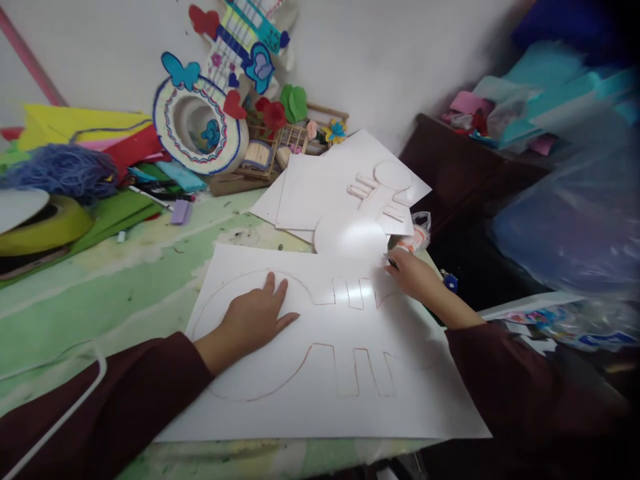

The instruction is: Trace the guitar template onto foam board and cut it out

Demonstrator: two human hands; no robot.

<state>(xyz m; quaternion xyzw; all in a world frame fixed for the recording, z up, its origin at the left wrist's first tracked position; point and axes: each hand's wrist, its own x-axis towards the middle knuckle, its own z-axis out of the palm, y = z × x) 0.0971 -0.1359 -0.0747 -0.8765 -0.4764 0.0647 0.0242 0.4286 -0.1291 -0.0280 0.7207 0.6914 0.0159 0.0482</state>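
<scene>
A large white sheet [300, 420] lies on the green and white table cover, with a brown outline of a big round shape and several narrow bars drawn on it. My left hand [253, 323] rests on the sheet inside the round outline, fingers spread and holding nothing. Near the sheet's upper right edge, my right hand [413, 273] pinches a small dark pen-like tool, mostly hidden by the fingers. A white round cutout [347, 230] sits just beyond the sheet's top edge. More white sheets [305, 193] lie behind it, one bearing a smaller cutout shape [393, 177].
A decorated guitar-like craft [200, 123] leans at the wall. Blue yarn [65, 173], coloured sheets and yellow tape [60, 227] crowd the left. Plastic bags [575, 220] and a dark box [465, 167] stand at the right. A white cable [70, 413] crosses my left sleeve.
</scene>
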